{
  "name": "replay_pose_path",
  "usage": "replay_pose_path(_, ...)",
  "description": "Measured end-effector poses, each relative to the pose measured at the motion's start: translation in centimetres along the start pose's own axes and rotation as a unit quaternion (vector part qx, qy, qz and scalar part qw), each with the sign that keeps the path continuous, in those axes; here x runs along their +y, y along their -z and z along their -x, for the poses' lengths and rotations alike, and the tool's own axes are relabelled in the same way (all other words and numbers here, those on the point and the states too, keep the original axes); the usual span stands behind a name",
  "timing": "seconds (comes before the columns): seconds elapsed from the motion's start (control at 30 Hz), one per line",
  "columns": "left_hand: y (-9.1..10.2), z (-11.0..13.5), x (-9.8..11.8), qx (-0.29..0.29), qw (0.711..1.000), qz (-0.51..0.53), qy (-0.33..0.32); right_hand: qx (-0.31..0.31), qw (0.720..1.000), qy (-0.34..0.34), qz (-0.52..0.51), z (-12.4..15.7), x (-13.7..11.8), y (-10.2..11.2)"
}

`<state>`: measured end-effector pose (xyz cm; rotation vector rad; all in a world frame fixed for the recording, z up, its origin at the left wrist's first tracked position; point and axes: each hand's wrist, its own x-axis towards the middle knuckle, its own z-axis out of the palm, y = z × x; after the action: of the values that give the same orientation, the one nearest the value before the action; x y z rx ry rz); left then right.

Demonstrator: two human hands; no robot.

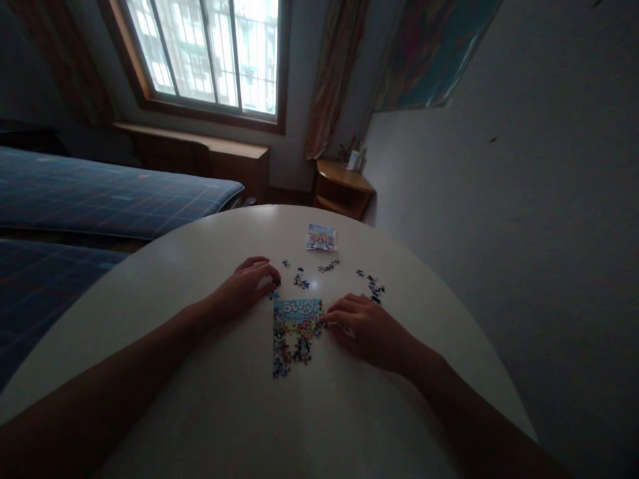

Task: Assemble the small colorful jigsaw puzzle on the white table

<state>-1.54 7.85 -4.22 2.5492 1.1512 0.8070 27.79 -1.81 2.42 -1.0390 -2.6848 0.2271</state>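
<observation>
1. White round worktop (pixel 210 399) carries a part-built jigsaw (pixel 295 332) near its middle; top rows complete, lower edge ragged.
2. Left hand (pixel 249 283) rests just beside the jigsaw's far left corner, fingers curled onto a loose piece (pixel 273 293); whether the grip pinches it, I cannot tell.
3. Right hand (pixel 367 329) lies flat at the jigsaw's right edge, fingertips (pixel 329 318) touching that edge; grip loosely spread, holding nothing visible.
4. Judgement: fitting stage, well short of complete; the next move calls for matching a loose piece to the ragged edge while keeping the joined part steady.
5. Loose pieces (pixel 372 286) lie scattered toward the far edge, near both hands.
6. Picture card (pixel 321 237) sits beyond them, near the far edge.
7. Bed (pixel 100 193) lies left of the worktop; window (pixel 210 53) behind.
8. Obstructions: none on the worktop; dim light blurs piece detail.
</observation>
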Motion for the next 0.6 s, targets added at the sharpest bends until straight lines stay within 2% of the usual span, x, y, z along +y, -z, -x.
replay_pose_path(0.13,0.5,-0.2,1.2,0.019,0.999,0.046,-0.016,0.021,1.0,-0.01,0.014,0.0,-0.1,-0.3)
replay_pose_path(0.27,0.8,-0.2,4.3,0.05,0.986,0.152,0.045,0.07,0.997,-0.031,0.007,-0.2,-0.4,-0.7)
replay_pose_path(0.33,0.6,0.1,6.1,0.072,0.969,0.222,0.077,0.103,0.993,-0.049,-0.016,-0.3,-0.7,-0.8)
replay_pose_path(0.43,-0.1,0.6,8.6,0.07,0.939,0.323,0.096,0.142,0.984,-0.085,-0.063,-0.3,-1.1,-1.1)
replay_pose_path(0.6,-1.0,1.0,10.6,0.04,0.906,0.41,0.099,0.145,0.977,-0.082,-0.135,-0.4,-1.7,-1.6)
